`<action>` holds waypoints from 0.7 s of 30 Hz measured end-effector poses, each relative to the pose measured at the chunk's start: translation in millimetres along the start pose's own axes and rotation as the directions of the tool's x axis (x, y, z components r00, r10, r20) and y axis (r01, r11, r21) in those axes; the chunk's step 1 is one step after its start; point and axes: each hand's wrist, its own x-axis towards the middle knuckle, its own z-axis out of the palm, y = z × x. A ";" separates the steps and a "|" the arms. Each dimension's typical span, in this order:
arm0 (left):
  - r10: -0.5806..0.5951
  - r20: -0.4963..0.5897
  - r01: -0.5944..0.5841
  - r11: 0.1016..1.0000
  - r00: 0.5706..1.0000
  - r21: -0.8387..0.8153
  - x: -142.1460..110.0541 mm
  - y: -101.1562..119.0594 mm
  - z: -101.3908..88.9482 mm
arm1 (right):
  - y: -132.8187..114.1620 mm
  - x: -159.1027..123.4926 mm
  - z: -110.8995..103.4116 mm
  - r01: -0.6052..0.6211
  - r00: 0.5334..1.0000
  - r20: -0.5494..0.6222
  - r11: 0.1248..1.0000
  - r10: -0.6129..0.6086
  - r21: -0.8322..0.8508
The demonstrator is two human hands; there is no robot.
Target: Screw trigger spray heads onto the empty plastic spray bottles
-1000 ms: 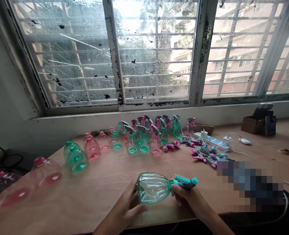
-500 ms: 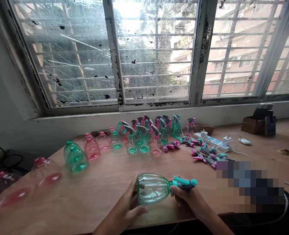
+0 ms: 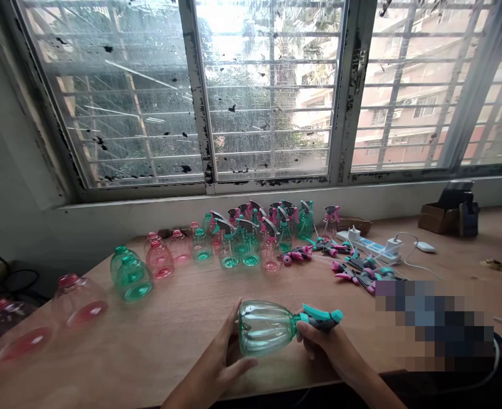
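Observation:
A clear green spray bottle lies on its side in the air above the front of the table, its base to the left. My left hand cups the base end, with the fingers partly hidden behind it and the thumb stretched below. At the neck, the fingers of my right hand are closed round the collar of the spray head, which is dark grey with a turquoise trigger and nozzle. The head sits on the bottle's mouth, and the trigger points up and to the right.
Headless green bottles and pink bottles stand at the left. Several assembled spray bottles are grouped at the back. Loose spray heads lie right of centre, before a power strip. A blurred-out patch covers the right front.
The reflections on the bottle have shifted and the trigger sits slightly differently, as if turned a little. Both hands stay nearly in place.

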 end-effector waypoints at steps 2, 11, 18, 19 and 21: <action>0.005 -0.015 -0.005 0.999 1.000 0.037 -0.6 2.9 0.8 | -0.2 0.0 0.2 0.003 1.000 0.006 1.000 -0.003 0.004; -0.022 0.021 0.023 0.998 1.000 -0.063 -1.1 26.1 5.2 | 1.4 0.8 1.0 0.000 1.000 -0.002 0.998 0.000 0.063; -0.022 -0.044 0.025 0.996 0.999 0.083 -1.1 11.0 0.4 | -1.2 -0.9 2.3 -0.009 1.000 -0.017 0.999 0.010 0.053; -0.021 -0.053 0.027 0.993 0.998 0.118 -1.0 7.4 -0.7 | -1.7 -0.9 2.4 -0.011 1.000 -0.019 0.998 0.012 0.057; -0.019 -0.063 0.029 0.986 0.998 0.164 -1.0 2.1 -2.1 | -2.3 -0.9 2.3 -0.014 1.000 -0.022 0.998 0.016 0.062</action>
